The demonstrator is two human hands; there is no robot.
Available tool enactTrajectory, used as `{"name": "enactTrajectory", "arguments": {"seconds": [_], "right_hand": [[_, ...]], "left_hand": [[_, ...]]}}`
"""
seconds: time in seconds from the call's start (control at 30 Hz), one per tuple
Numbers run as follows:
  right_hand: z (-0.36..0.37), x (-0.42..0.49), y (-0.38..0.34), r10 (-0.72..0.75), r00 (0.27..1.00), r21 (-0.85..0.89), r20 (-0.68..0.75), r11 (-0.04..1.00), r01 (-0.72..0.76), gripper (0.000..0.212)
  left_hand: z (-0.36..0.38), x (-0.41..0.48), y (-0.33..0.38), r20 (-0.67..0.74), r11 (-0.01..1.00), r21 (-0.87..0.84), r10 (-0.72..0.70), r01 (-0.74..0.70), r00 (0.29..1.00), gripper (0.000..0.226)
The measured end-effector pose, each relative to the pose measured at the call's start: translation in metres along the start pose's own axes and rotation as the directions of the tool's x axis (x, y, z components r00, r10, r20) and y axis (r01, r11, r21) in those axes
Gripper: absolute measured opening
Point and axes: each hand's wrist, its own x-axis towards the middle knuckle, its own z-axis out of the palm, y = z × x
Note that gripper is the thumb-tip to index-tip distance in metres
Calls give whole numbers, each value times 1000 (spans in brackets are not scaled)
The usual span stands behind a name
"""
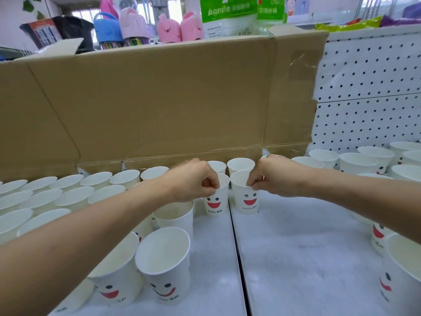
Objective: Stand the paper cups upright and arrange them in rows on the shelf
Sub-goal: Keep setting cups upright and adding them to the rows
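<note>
Two white paper cups with smiling faces stand upright side by side in the middle of the shelf (296, 258). My left hand (193, 181) pinches the rim of the left cup (215, 205). My right hand (271, 176) pinches the rim of the right cup (248, 201). Both cups rest on the shelf surface. Several more upright cups fill rows at the left (68, 195) and stand behind the two held cups (240, 165). Two large cups stand near me at the lower left (164, 265).
A flattened cardboard box (170, 99) leans against the shelf's back. White pegboard (369, 92) shows at the right, with more upright cups (360, 163) below it. Another cup (401, 270) stands at the near right edge. A seam (239, 258) splits the shelf boards.
</note>
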Motion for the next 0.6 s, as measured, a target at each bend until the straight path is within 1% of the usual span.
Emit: {"name": "enactTrajectory", "arguments": {"seconds": [0.07,0.13,0.23,0.27,0.3,0.37,0.4,0.43,0.47,0.53,0.6], "right_hand": [[-2,-1,-2,7,1000,5,10,1000,-7,22],[-6,-5,-5,46,999,29,11,999,-46,23],[-18,-16,-12,63,996,65,-61,996,-59,31],[-25,-23,-16,63,996,80,-55,995,-59,35],[-33,-32,-22,65,998,88,-17,994,-63,41],[-47,-53,-33,64,995,94,78,993,-71,54],[-53,-65,-38,66,993,104,95,992,-76,57],[-57,-79,-42,73,994,128,81,988,-83,57],[-60,-93,-45,83,996,162,38,983,-88,53],[-62,-123,-48,120,987,250,-104,964,-91,41],[-63,-157,-43,169,942,328,-291,942,-68,31]], "left_hand": [[0,1,-1,5,1000,-8,-2,2,1000,13],[-2,0,-1,9,1000,-13,-15,15,1000,16],[-13,-10,6,-71,1000,-5,-9,8,997,34],[-17,-15,12,-101,1000,-11,-8,7,995,41],[-22,-22,18,-113,1000,-19,-12,10,994,49],[-27,-36,33,-78,1000,-19,-15,13,997,63],[-27,-43,42,-65,1000,-25,-11,10,998,69],[-25,-51,52,-75,999,-54,-3,-1,997,73],[-22,-59,64,-113,994,-108,5,-17,994,75],[-12,-77,93,-219,963,-260,16,-74,976,76],[3,-92,125,-290,897,-413,35,-158,956,74]]}}
